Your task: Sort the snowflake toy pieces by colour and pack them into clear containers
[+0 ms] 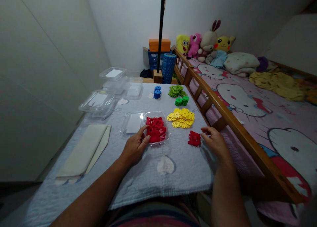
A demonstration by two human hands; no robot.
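A clear plastic box (157, 143) stands on the cloth-covered table with its hinged lid (124, 125) folded out to the left. Red plastic building pieces (156, 129) fill much of it. My left hand (136, 144) grips the box's left edge, thumb at the near side and fingers over the rim. To the right lies a small heap of red pieces (194, 138). Beside that heap is my right hand (215, 141), its curved fingers apart and nothing visible in them. Behind sits a pile of yellow flower-shaped pieces (182, 118).
Light green pieces (176, 91), darker green stacks (181, 101) and blue stacks (157, 92) lie farther back. Clear boxes (97, 100) stand at left behind a folded cream cloth (85, 151). A wooden bed rail (218, 106) borders the table's right side.
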